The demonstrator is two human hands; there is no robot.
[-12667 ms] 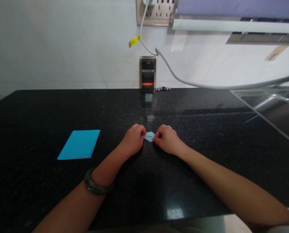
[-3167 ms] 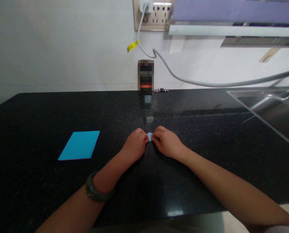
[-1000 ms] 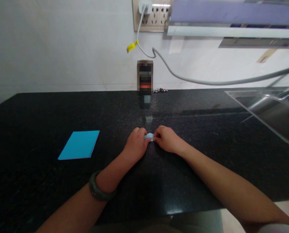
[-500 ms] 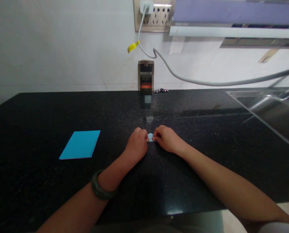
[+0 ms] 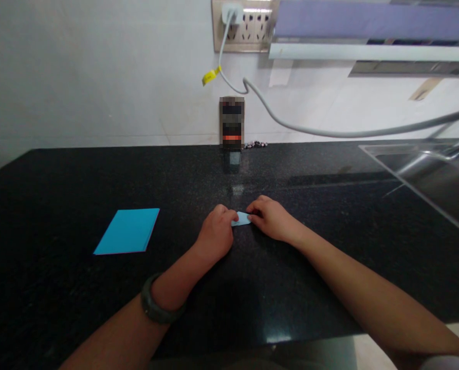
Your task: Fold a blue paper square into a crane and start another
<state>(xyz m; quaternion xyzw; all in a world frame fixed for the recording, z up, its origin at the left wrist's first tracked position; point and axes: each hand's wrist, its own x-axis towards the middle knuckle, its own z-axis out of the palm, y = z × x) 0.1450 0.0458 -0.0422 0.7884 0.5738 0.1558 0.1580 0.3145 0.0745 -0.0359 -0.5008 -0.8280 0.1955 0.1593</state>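
A small folded piece of pale blue paper (image 5: 242, 219) lies on the black countertop between my two hands. My left hand (image 5: 218, 226) has its fingers closed on the paper's left end, the thumb and index finger pressing it. At the right end, my right hand (image 5: 267, 218) pinches the tip between thumb and fingers. Parts of the paper are hidden under the fingertips. Off to the left lies a square stack of bright blue paper (image 5: 128, 231), touched by neither hand.
A phone-like device (image 5: 232, 122) leans against the wall, a beaded strap (image 5: 256, 144) beside it. A grey cable (image 5: 314, 132) runs from the wall socket (image 5: 248, 25) across to the right. The metal sink (image 5: 441, 180) is set into the black countertop (image 5: 310, 288) at right.
My right hand has shifted slightly right, and more of the pale paper shows between my hands. My left thumb and fingers have changed position on its left end.
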